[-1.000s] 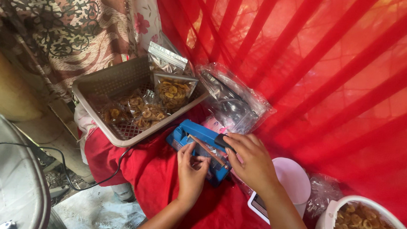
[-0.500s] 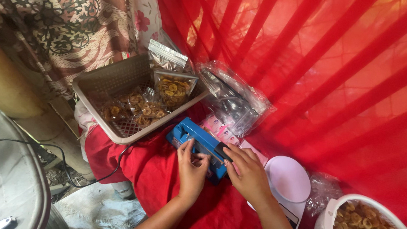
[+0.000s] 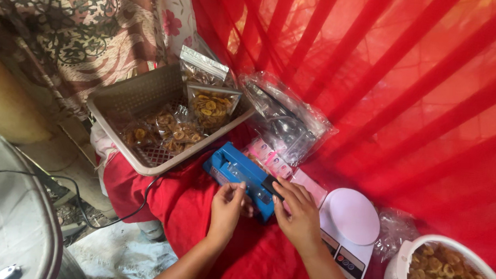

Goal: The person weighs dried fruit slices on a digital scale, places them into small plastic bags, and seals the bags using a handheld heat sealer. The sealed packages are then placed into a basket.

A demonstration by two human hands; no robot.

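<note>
The sealer [image 3: 241, 175] lies between the tray [image 3: 121, 103] of filled packets [image 3: 211, 107] on its left and the scale [image 3: 349, 225] on its right; a basket [image 3: 401, 269], probably of chips, sits farthest right.

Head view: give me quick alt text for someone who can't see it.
Both hands, left hand and right hand, rest on a blue heat sealer on a red cloth. A beige basket of bagged chips sits behind; a white scale lies to the right.

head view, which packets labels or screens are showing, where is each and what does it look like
Snack pouches: clear, upright at the basket's far edge, more lying inside.
Empty bags: clear bundle behind the blue sealer.
Label strip: pink and white, beside the sealer.
Scale: white, dark panel, right.
</note>
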